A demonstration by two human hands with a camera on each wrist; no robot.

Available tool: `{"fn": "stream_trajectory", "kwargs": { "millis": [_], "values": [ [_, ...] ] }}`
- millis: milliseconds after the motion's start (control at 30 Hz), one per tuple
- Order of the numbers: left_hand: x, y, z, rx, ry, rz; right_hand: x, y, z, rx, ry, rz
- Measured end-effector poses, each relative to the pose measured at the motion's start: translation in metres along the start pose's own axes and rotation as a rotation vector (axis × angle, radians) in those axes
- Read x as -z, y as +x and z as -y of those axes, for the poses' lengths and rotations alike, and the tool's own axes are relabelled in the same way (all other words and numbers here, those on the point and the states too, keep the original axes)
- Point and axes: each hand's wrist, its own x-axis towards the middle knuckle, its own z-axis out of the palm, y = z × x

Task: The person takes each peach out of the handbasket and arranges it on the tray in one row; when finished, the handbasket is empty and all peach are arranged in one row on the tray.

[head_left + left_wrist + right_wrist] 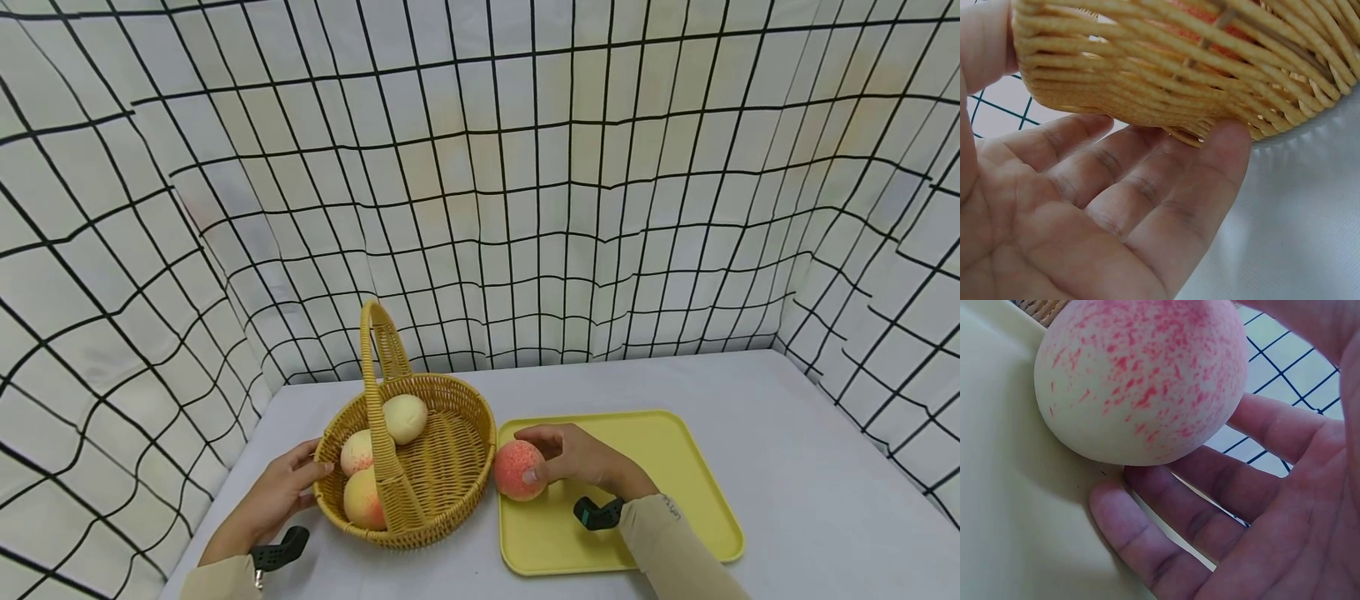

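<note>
In the head view my left hand (283, 493) holds the left side of a yellow wicker basket (468, 508) with a tall handle. The left wrist view shows its thumb up at the basket's (1135, 87) side and the other fingers extended against the lower weave. Three peaches sit in the basket's left half: a pale one (405, 418), a pink-speckled one (357, 452) and a yellow-orange one (363, 500). With thumb and fingers, my right hand (581, 457) grips a red-pink peach (517, 471) over the tray's left edge, beside the basket. Underneath, this peach (1141, 394) is whitish.
A yellow tray (697, 483) lies right of the basket on the white-covered table (795, 425). White cloth walls (517, 200) with a black grid stand at the back and both sides. Dark camera mounts (597, 513) sit on both wrists.
</note>
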Motion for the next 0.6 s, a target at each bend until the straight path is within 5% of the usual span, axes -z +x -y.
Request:
{"fn": "stream_trajectory", "kwargs": {
  "millis": [600],
  "values": [
    [-0.0026, -0.0029, -0.0005, 0.0, -0.007, -0.02, 0.0037, -0.0049, 0.0056, 0.0, -0.073, -0.05]
  ]
}}
